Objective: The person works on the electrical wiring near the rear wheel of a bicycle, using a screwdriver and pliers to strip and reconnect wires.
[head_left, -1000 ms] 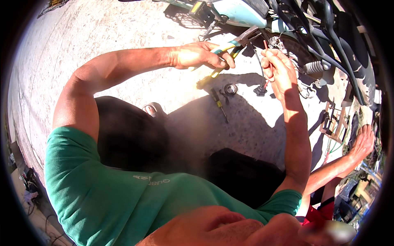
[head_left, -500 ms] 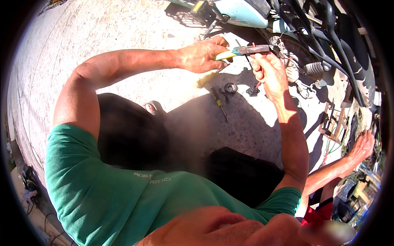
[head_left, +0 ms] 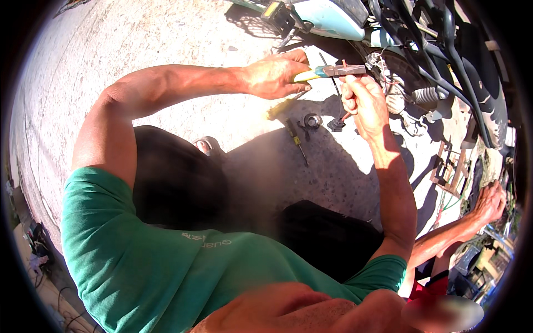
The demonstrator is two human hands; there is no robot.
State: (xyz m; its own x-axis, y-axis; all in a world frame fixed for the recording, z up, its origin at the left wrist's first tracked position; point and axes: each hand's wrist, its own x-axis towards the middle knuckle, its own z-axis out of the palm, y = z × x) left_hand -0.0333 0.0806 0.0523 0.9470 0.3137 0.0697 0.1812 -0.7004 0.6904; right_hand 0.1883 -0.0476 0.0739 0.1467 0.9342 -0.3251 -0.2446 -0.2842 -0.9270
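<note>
My left hand (head_left: 277, 75) is closed round the yellow and teal handles of a pair of pliers (head_left: 345, 70). Their metal jaws point right, level with my right fingertips. My right hand (head_left: 364, 100) pinches a red wire (head_left: 344, 64) just below the jaws; its tip shows above them. A black wire (head_left: 335, 85) also crosses at the jaws and runs down toward a small black connector (head_left: 336, 125) hanging beside my right hand. Whether the jaws grip either wire cannot be made out.
On the concrete lie a screwdriver (head_left: 297, 143), a round metal part (head_left: 312, 120) and a yellow-handled tool (head_left: 279, 108). A light blue motorcycle (head_left: 327, 19) with exposed wiring stands beyond my hands. At right are a rusty metal frame (head_left: 448, 166) and another person's hand (head_left: 491, 201).
The black connector has swung slightly left. My hands and the pliers hold nearly the same place. The other person's hand at right has moved slightly down.
</note>
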